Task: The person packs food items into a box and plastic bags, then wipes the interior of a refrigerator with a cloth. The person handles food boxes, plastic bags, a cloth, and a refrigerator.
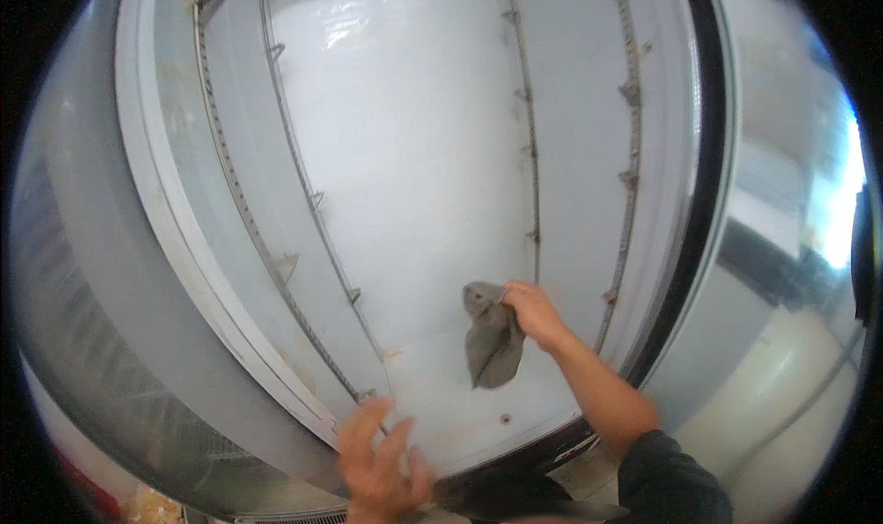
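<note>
My right hand [534, 311] grips a grey cloth [497, 345] by its upper edge, and the cloth hangs bunched below the fingers inside a white cabinet that looks like a refrigerator. Its back wall [414, 145] is behind the cloth. Near the cabinet's lower left front edge, my left hand [383, 462] is raised with its fingers apart and holds nothing; it is slightly blurred. On the cabinet's floor, below the cloth, is a small round hole or drain [506, 419].
Slotted metal shelf rails [530, 145] with protruding brackets [629, 95] run up both side walls. A dark door seal [710, 110] borders the right side. A white frame [176, 234] edges the left, beside a see-through panel [103, 317].
</note>
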Motion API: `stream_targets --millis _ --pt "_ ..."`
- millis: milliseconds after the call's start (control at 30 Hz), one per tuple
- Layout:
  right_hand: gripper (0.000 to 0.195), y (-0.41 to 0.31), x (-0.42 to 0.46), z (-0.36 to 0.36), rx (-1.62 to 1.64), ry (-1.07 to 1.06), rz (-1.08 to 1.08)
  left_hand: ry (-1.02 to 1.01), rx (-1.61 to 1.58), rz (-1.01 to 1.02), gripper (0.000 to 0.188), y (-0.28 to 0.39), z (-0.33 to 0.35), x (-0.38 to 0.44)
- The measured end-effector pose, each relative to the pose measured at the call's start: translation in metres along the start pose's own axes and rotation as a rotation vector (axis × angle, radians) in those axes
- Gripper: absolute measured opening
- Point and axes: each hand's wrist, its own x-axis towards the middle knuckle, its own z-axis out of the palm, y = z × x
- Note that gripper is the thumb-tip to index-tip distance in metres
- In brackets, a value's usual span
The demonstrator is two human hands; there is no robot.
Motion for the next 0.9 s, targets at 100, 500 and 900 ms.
stream_targets --millis 100,500,900 --pt "0.025 -0.019 -0.024 0.012 0.028 -0.178 0.109 -0.173 -0.614 -0.599 0.048 0.019 0.060 0.029" --pt "0.033 -0.031 -0.063 0.018 -0.102 -0.280 0.008 -0.153 -0.803 -0.775 0.034 0.001 0.146 0.038" --pt "0.016 -0.016 -0.072 -0.005 0.119 -0.001 0.122 -0.337 -1.022 -0.800 0.021 -0.030 0.175 0.007"
